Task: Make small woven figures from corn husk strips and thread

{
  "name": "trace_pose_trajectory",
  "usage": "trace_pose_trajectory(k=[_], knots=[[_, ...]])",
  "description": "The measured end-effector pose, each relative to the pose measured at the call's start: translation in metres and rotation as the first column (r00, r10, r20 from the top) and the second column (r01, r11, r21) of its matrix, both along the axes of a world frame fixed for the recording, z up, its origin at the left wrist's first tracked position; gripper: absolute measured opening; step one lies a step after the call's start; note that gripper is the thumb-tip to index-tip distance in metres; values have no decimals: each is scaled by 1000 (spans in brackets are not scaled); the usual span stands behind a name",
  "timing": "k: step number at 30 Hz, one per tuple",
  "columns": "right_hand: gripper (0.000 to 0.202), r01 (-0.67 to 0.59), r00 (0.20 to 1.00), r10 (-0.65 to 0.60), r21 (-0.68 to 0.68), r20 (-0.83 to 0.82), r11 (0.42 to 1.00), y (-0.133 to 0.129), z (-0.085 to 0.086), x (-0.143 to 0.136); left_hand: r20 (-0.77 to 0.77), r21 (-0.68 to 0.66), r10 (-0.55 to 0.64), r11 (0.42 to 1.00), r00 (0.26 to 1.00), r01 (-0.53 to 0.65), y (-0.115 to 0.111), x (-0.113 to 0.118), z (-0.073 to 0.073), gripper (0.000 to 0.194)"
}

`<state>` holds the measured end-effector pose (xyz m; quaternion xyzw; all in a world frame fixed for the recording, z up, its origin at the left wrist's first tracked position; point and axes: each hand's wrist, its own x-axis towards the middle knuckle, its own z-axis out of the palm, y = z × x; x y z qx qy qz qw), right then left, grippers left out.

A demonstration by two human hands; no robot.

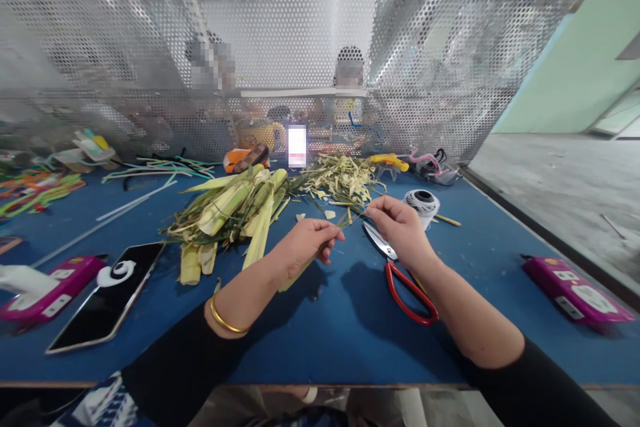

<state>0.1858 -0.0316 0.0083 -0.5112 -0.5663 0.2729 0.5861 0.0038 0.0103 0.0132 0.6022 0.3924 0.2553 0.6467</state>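
My left hand (317, 237) is closed, thumb against fingers, around a thin green husk strip (345, 220). A paler husk end (293, 278) shows beneath my left wrist. My right hand (395, 220) pinches a fine strand at the strip's far end. Whether that strand is thread or plant fibre cannot be made out. Under my right hand lie scissors with red handles (413, 303), blades partly open. Left of my hands is a bundle of corn husks (225, 213), and behind them spreads a heap of husk shreds (343, 180).
A thread spool (424, 203) stands beyond my right hand. Smartphone (113, 300) and magenta glue gun (65, 287) lie left; another magenta tool (575, 290) lies right. Coloured stems (165, 167) lie at the back left. A perforated metal screen (300, 33) bounds the blue table (320, 347).
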Motion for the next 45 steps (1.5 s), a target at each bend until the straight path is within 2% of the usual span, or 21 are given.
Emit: trace_pose_trajectory(k=[2, 4, 6, 8, 10, 11, 12, 14, 17, 20, 23, 26, 28, 30, 32, 34, 35, 37, 40, 42, 45], knots=[[14, -31, 971, -11, 173, 240, 984, -6, 6, -2, -128, 168, 3, 986, 992, 18, 0, -1, 1, 21], [15, -119, 911, -6, 277, 412, 954, -12, 11, -5, -279, 334, -13, 936, 960, 109, -1, -3, 4, 22], [16, -177, 869, 8, 296, 494, 939, -14, 13, -6, -414, 455, -55, 852, 909, 259, -4, -4, 8, 22], [16, -170, 855, 0, 281, 519, 945, -12, 10, -4, -481, 525, -134, 747, 866, 407, -7, -4, 12, 23], [16, -133, 849, -10, 231, 529, 964, -6, 4, -1, -480, 572, -216, 658, 850, 490, -9, -4, 15, 24], [15, -99, 849, -15, 187, 528, 977, -2, 0, 1, -461, 593, -236, 636, 856, 494, -10, -4, 16, 25], [14, -57, 852, -19, 130, 523, 990, 1, -4, 3, -434, 613, -231, 633, 871, 473, -10, -4, 17, 25], [13, 21, 864, -17, -1, 503, 1000, 6, -12, 3, -364, 651, -155, 663, 919, 369, -7, -5, 17, 25], [15, 30, 872, 31, -115, 489, 993, 6, -20, -3, -266, 684, 10, 707, 964, 182, -2, -7, 16, 26], [15, -80, 815, 83, -31, 574, 996, -3, -19, -14, -236, 690, 146, 722, 961, 60, 2, -7, 13, 27], [17, -199, 703, 64, 110, 709, 974, -14, -15, -22, -233, 671, 224, 741, 946, -10, 5, -7, 10, 24], [19, -236, 621, -12, 203, 784, 950, -21, -10, -24, -270, 681, 225, 732, 936, 21, 6, -7, 7, 21], [21, -238, 609, -42, 233, 792, 943, -23, -8, -24, -340, 721, 200, 683, 919, 118, 5, -7, 5, 21], [21, -229, 631, -43, 238, 775, 944, -23, -4, -21, -412, 750, 152, 617, 898, 239, 2, -6, 4, 19], [21, -210, 685, -20, 224, 728, 952, -21, -1, -17, -461, 744, 56, 568, 886, 352, -1, -6, 5, 16], [19, -173, 764, 22, 172, 644, 970, -15, 1, -11, -474, 715, -66, 554, 878, 428, -4, -6, 7, 15], [18, -148, 807, 50, 120, 588, 982, -11, 0, -7, -459, 701, -113, 564, 881, 437, -5, -5, 9, 14], [17, -108, 885, 112, -34, 453, 994, -2, -3, -2, -389, 689, -131, 616, 912, 382, -5, -6, 12, 14], [21, -139, 950, 189, -204, 247, 969, 7, -12, 0, -272, 689, -4, 697, 962, 198, -3, -6, 15, 18], [22, -175, 951, 216, -193, 222, 966, 6, -16, -4, -230, 696, 104, 712, 968, 89, -1, -6, 14, 19], [16, -174, 895, 155, 9, 419, 985, -6, -16, -15, -208, 710, 232, 704, 950, -16, 2, -7, 12, 18]])
